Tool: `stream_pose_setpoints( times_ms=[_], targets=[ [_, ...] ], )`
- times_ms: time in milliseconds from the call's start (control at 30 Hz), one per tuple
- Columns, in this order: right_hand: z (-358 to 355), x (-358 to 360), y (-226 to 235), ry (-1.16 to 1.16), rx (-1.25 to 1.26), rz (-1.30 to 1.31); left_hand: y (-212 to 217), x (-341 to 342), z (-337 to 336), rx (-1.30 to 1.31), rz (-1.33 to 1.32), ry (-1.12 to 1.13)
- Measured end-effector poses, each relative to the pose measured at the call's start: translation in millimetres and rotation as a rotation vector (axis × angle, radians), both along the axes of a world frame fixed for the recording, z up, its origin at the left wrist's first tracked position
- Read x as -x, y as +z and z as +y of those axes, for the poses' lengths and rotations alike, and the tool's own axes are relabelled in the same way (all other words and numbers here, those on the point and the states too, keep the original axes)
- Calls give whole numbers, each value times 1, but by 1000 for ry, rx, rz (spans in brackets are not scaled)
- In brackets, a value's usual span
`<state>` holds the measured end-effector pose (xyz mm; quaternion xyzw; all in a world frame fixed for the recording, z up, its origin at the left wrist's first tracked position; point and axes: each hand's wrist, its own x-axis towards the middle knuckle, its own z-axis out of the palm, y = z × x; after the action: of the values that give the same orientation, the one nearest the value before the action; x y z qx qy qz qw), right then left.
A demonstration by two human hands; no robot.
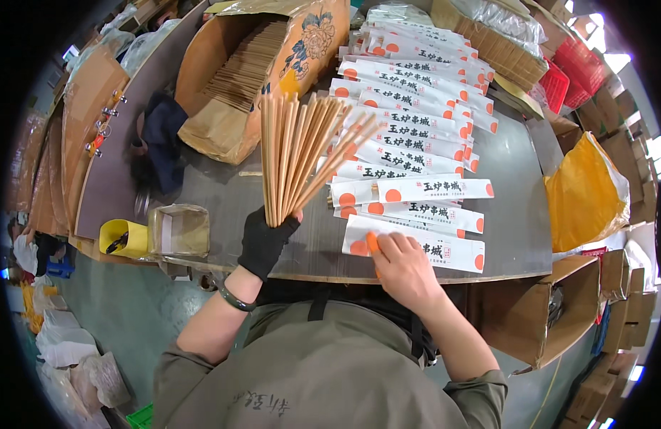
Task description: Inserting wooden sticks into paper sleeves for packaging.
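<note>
My left hand, in a black fingerless glove, is closed around the lower ends of a fanned bundle of wooden chopsticks that stands up above the table. My right hand, with orange finger covers, curls over the nearest white paper chopstick sleeve, close to the table's front edge. Its fingertips are partly hidden, and the sleeve lies flat beneath them. Farther back, many more white sleeves with orange dots overlap in a long spread. One sleeve shows chopstick ends at its left end.
An open, patterned carton of chopsticks lies at the back left of the dark table. A clear tape-edged box and a yellow container stand at the left edge. Cardboard boxes and a yellow bag are at the right.
</note>
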<state>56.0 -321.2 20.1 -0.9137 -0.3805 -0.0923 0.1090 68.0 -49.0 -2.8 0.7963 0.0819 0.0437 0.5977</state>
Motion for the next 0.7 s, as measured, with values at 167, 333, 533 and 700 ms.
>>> stream_pose_setpoints(
  times_ms=[167, 333, 533, 700],
  targets=[
    [-2, 1, -9, 24, -240, -92, -11, 12, -1, 116, -2, 108],
    [-5, -7, -11, -34, -513, 99, -12, 15, 11, 73, -61, 139],
    [-13, -23, 11, -521, -791, 634, 8, 24, 32, -99, -32, 56],
    [-16, -27, 19, -456, -802, 648, 16, 28, 52, -79, 12, -71]
  ],
)
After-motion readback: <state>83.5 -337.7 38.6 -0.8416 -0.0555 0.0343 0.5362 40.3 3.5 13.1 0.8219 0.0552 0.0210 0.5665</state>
